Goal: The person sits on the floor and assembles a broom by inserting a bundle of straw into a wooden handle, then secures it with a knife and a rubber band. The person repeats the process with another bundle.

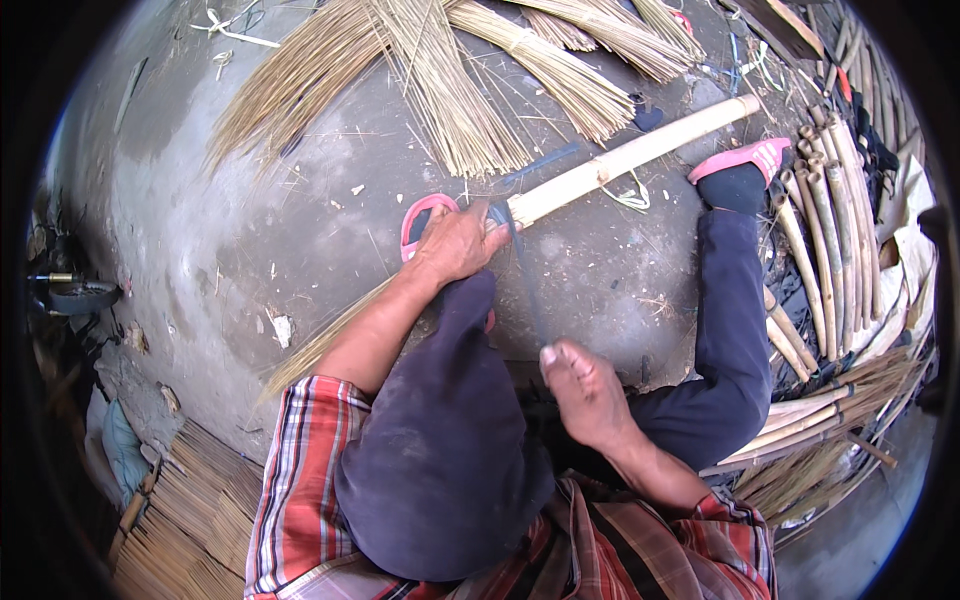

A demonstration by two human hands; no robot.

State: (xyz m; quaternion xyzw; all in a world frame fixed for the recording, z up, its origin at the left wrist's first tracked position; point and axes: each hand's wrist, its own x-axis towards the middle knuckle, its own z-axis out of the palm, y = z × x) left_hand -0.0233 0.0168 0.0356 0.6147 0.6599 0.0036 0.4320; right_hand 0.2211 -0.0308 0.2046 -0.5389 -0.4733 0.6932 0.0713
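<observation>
A thick pale bamboo pole (640,158) lies slanted over the floor, its lower end at my left hand (458,242). My left hand is closed around the joint there, where a dark strip (527,280) is wrapped. Thin straw-like stalks (330,340) stick out behind that hand and pass beneath my left forearm. From the wrapping the strip runs tautly down to my right hand (588,392), which pinches its other end above my lap. Slight blur softens the right fingers.
Bundles of dry stalks (440,90) lie ahead of me. Bamboo poles (835,230) are stacked at the right, near my pink sandal (745,160). More stalks (190,510) lie at the lower left, and a small wheel (85,296) stands at the far left. Scraps litter the concrete floor (230,240).
</observation>
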